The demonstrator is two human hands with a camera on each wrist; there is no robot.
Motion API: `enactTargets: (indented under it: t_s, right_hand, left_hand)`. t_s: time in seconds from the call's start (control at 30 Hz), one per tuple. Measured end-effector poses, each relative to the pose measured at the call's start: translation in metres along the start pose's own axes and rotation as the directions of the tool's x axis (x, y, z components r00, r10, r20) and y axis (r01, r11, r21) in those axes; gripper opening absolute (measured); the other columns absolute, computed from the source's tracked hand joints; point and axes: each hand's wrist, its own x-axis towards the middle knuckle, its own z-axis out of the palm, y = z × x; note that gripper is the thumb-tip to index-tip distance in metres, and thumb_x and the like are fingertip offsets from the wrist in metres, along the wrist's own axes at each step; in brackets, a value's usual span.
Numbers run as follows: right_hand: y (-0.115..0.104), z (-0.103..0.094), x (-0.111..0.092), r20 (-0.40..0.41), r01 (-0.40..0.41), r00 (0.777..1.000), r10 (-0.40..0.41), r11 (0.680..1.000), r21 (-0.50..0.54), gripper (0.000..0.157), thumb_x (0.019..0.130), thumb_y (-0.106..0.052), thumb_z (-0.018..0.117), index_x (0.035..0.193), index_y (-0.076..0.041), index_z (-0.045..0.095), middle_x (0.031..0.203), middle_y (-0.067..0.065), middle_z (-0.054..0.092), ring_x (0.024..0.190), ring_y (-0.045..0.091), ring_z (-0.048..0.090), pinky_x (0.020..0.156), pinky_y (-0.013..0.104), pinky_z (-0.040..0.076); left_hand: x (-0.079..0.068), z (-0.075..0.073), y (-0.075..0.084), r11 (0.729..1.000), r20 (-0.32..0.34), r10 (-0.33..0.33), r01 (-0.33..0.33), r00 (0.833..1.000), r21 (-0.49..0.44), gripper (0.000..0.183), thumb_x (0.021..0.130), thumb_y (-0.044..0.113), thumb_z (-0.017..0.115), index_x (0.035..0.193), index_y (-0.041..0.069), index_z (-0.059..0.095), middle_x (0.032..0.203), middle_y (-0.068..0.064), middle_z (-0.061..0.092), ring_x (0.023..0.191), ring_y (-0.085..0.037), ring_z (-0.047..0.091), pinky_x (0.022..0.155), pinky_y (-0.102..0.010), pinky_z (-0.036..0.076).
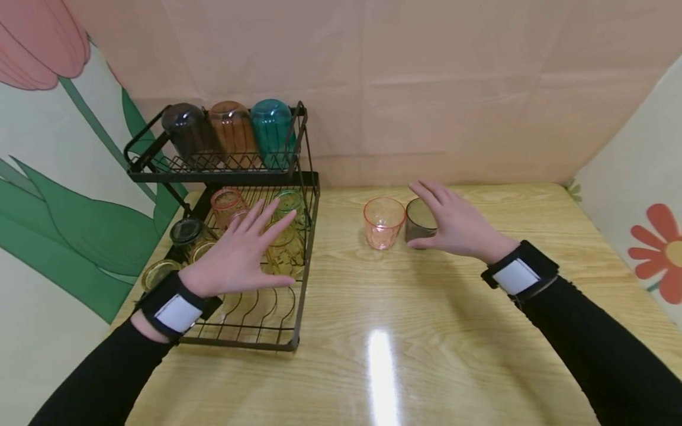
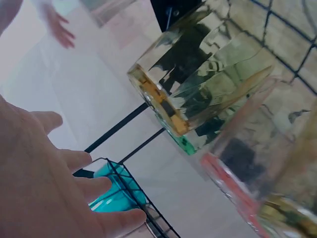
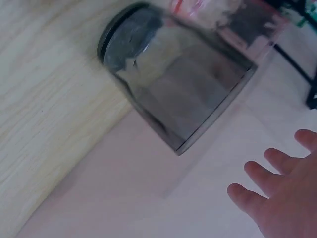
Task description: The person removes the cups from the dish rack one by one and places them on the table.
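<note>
My left hand [image 1: 234, 257] is held over the lower tier of a black wire dish rack [image 1: 306, 296], its fingers spread and holding nothing. Beneath and around it are yellow glasses [image 2: 198, 74], a pink glass [image 1: 228, 204], a green glass [image 1: 289, 201] and a dark glass [image 1: 186, 232]. On the tabletop, a grey drinking glass [image 3: 173, 79] stands upright beside a pink tumbler [image 1: 382, 228]. My right hand [image 1: 455, 222] is at the grey glass's right side, partly hiding it in the head view. In the right wrist view its extended fingers [image 3: 262, 178] are apart from that glass.
Three upside-down glasses, dark grey, brown [image 1: 233, 133] and turquoise [image 1: 272, 133], sit on the rack's upper tier. A pinkish backdrop [image 1: 426, 89] rises behind the wooden table [image 1: 453, 355]. Walls with flower prints [image 1: 674, 254] flank both sides.
</note>
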Motion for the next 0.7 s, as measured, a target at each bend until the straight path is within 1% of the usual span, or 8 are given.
enactTargets:
  t_s: [0.1, 0.2, 0.3, 0.4, 0.47, 0.53, 0.63, 0.7]
  right_hand:
    - [-0.007, -0.002, -0.012, -0.043, 0.049, 0.998, -0.048, 0.999, 0.001, 0.110, 0.061, -0.064, 0.068, 0.143, -0.012, 0.018, 0.143, 0.017, 0.019, 0.123, 0.040, 0.028, 0.093, 0.056, 0.027]
    - [-0.012, -0.003, -0.022, -0.055, 0.065, 0.996, -0.063, 0.998, 0.023, 0.109, 0.061, -0.061, 0.070, 0.143, -0.011, 0.019, 0.145, 0.014, 0.017, 0.125, 0.038, 0.025, 0.094, 0.056, 0.026]
    - [-0.015, -0.004, -0.031, -0.070, 0.069, 0.995, -0.067, 0.997, 0.034, 0.109, 0.061, -0.061, 0.071, 0.143, -0.011, 0.020, 0.146, 0.011, 0.015, 0.127, 0.036, 0.023, 0.096, 0.054, 0.024]
    - [-0.016, -0.005, -0.039, -0.082, 0.069, 0.994, -0.065, 0.997, 0.044, 0.109, 0.061, -0.060, 0.071, 0.144, -0.012, 0.019, 0.147, 0.009, 0.013, 0.128, 0.035, 0.022, 0.097, 0.053, 0.024]
    - [-0.016, -0.006, -0.043, -0.088, 0.064, 0.994, -0.059, 0.996, 0.055, 0.109, 0.061, -0.059, 0.072, 0.144, -0.013, 0.018, 0.147, 0.008, 0.013, 0.128, 0.035, 0.023, 0.096, 0.054, 0.024]
    - [-0.017, -0.007, -0.047, -0.088, 0.056, 0.995, -0.050, 0.996, 0.064, 0.109, 0.061, -0.058, 0.073, 0.144, -0.014, 0.017, 0.147, 0.008, 0.012, 0.127, 0.035, 0.023, 0.095, 0.054, 0.025]
    - [-0.018, -0.009, -0.052, -0.089, 0.046, 0.995, -0.039, 0.996, 0.072, 0.109, 0.061, -0.057, 0.073, 0.144, -0.015, 0.017, 0.147, 0.007, 0.012, 0.127, 0.035, 0.023, 0.094, 0.055, 0.026]
    - [-0.020, -0.010, -0.054, -0.095, 0.048, 0.995, -0.041, 0.996, 0.072, 0.109, 0.061, -0.057, 0.073, 0.144, -0.015, 0.017, 0.147, 0.006, 0.011, 0.127, 0.035, 0.023, 0.094, 0.055, 0.027]
  left_hand:
    - [0.013, -0.001, 0.001, 1.000, 0.038, -0.016, 0.016, 0.999, 0.006, 0.100, 0.067, 0.081, 0.039, 0.143, 0.034, -0.005, 0.149, -0.004, -0.009, 0.133, -0.030, -0.005, 0.095, -0.063, 0.016]
    - [0.023, 0.001, 0.000, 1.000, 0.077, -0.028, 0.027, 0.997, 0.005, 0.098, 0.067, 0.081, 0.038, 0.142, 0.036, -0.007, 0.149, -0.006, -0.005, 0.133, -0.030, -0.004, 0.093, -0.064, 0.018]
    - [0.029, 0.004, -0.004, 1.000, 0.096, -0.026, 0.027, 0.995, -0.004, 0.097, 0.069, 0.080, 0.038, 0.142, 0.034, -0.004, 0.149, -0.009, 0.001, 0.133, -0.031, 0.002, 0.092, -0.064, 0.022]
    - [0.034, 0.008, -0.007, 1.000, 0.105, -0.013, 0.016, 0.994, -0.024, 0.094, 0.071, 0.078, 0.040, 0.144, 0.031, 0.004, 0.148, -0.012, 0.008, 0.132, -0.034, 0.011, 0.090, -0.060, 0.029]
    - [0.036, 0.010, -0.010, 1.000, 0.111, -0.009, 0.012, 0.994, -0.025, 0.091, 0.073, 0.076, 0.041, 0.144, 0.028, 0.012, 0.146, -0.014, 0.015, 0.129, -0.035, 0.020, 0.081, -0.053, 0.041]
    - [0.039, 0.013, -0.012, 1.000, 0.130, -0.018, 0.021, 0.991, -0.022, 0.088, 0.074, 0.073, 0.043, 0.144, 0.026, 0.018, 0.143, -0.016, 0.021, 0.126, -0.036, 0.026, 0.069, -0.045, 0.048]
    - [0.043, 0.018, -0.014, 0.999, 0.159, -0.034, 0.036, 0.987, -0.011, 0.082, 0.076, 0.069, 0.047, 0.141, 0.023, 0.028, 0.136, -0.015, 0.031, 0.119, -0.035, 0.035, 0.055, -0.037, 0.048]
    - [0.046, 0.020, -0.015, 0.999, 0.178, -0.039, 0.043, 0.983, -0.019, 0.078, 0.076, 0.065, 0.051, 0.138, 0.022, 0.033, 0.132, -0.015, 0.035, 0.115, -0.035, 0.040, 0.057, -0.038, 0.048]
